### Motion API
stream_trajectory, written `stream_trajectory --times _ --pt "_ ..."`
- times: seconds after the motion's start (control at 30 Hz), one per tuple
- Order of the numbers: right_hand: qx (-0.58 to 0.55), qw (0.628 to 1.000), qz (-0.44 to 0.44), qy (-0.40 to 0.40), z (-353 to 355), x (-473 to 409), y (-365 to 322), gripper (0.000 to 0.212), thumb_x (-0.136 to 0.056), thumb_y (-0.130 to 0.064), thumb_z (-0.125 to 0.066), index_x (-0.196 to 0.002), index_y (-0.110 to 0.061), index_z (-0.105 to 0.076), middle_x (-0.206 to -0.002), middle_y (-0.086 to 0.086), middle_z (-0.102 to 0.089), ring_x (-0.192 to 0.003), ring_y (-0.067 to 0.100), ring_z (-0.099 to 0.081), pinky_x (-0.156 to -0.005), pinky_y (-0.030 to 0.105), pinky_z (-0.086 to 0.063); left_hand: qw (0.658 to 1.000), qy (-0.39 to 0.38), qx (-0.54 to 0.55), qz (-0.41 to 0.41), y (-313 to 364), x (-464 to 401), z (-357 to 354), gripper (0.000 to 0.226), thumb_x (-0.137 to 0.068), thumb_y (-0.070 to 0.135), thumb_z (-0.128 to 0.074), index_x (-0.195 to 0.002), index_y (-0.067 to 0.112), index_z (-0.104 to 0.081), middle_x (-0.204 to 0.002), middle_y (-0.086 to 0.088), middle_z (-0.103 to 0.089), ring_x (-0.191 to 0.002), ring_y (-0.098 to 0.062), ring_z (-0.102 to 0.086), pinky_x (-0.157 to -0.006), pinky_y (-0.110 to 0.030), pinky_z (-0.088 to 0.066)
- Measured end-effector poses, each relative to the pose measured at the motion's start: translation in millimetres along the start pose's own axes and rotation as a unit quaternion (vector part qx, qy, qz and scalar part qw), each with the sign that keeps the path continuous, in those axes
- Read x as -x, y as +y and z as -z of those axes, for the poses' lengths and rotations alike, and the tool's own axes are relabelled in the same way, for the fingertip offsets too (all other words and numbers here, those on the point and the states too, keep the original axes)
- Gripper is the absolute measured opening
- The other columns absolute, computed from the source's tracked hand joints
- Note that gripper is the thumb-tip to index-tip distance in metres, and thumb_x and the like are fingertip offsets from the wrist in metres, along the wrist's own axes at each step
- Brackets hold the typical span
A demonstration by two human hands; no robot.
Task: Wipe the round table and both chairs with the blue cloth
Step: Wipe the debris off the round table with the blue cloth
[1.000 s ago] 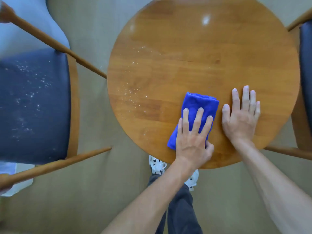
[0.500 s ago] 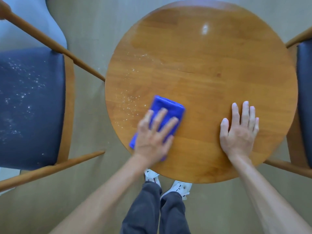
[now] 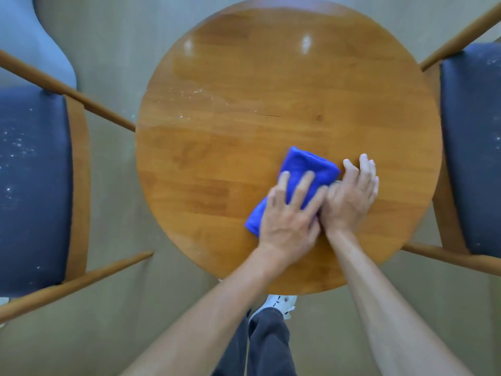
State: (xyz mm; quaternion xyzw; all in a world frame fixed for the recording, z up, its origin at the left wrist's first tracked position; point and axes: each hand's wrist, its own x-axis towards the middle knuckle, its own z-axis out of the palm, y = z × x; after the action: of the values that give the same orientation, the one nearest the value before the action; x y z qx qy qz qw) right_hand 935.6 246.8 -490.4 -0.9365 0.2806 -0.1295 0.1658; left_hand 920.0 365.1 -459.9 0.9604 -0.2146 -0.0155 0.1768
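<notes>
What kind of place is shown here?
Probably a dining or café corner: a round wooden table between two wooden chairs with dark blue padded seats, on a plain beige floor.

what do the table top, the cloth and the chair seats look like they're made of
Round table: wood, seemingly glued strips, glossy varnish; plank bands and light glints show.
Blue cloth: soft folded fabric, probably microfibre; fuzzy, matte surface.
Left chair seat and right chair seat: smooth dark navy upholstery, possibly faux leather, dotted with white specks, in wooden frames.
</notes>
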Motion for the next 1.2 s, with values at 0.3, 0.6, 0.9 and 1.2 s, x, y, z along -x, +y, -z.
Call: stream_trajectory --times 0.3,0.6,0.9,1.2 --pt "0.024 1.000 0.014 -0.012 -5 1 0 0.048 -0.092 -0.026 -0.046 -0.137 -0.009 -0.050 -0.150 0.011 -0.039 -0.142 0.031 -0.029 -0.116 0.049 -0.019 0.997 0.011 -0.065 0.048 -160 -121 49 0.054 -0.088 0.032 -0.053 -0.141 0.025 -0.048 -0.154 -0.011 -0.033 -0.135 -0.042 -0.032 -0.115 -0.041 -0.023" --pt "0.048 0.999 0.011 -0.002 -7 -1 -5 0.052 -0.089 -0.030 -0.043 -0.136 -0.008 -0.051 -0.149 0.012 -0.040 -0.141 0.032 -0.031 -0.115 0.050 -0.021 0.947 0.096 -0.069 0.298 -194 -133 54 0.054 -0.091 0.028 -0.044 -0.144 0.021 -0.038 -0.157 -0.010 -0.022 -0.136 -0.045 -0.022 -0.115 -0.044 -0.017" --pt "0.057 0.998 0.017 0.005 -4 1 -2 0.050 -0.089 -0.028 -0.041 -0.134 -0.008 -0.053 -0.148 0.012 -0.042 -0.139 0.031 -0.035 -0.113 0.051 -0.024 0.975 -0.047 -0.007 -0.216 -73 -125 17 0.046 -0.080 0.020 -0.065 -0.127 0.020 -0.064 -0.141 -0.011 -0.053 -0.126 -0.044 -0.048 -0.096 -0.050 -0.046" --pt "0.059 0.998 0.010 0.002 -8 -2 -9 0.051 -0.089 -0.026 -0.041 -0.134 -0.006 -0.050 -0.148 0.014 -0.041 -0.140 0.034 -0.032 -0.113 0.053 -0.021 0.948 0.110 -0.021 0.298 -249 -56 89 0.046 -0.091 0.011 -0.057 -0.136 0.008 -0.053 -0.147 -0.021 -0.038 -0.125 -0.050 -0.038 -0.112 -0.047 -0.024"
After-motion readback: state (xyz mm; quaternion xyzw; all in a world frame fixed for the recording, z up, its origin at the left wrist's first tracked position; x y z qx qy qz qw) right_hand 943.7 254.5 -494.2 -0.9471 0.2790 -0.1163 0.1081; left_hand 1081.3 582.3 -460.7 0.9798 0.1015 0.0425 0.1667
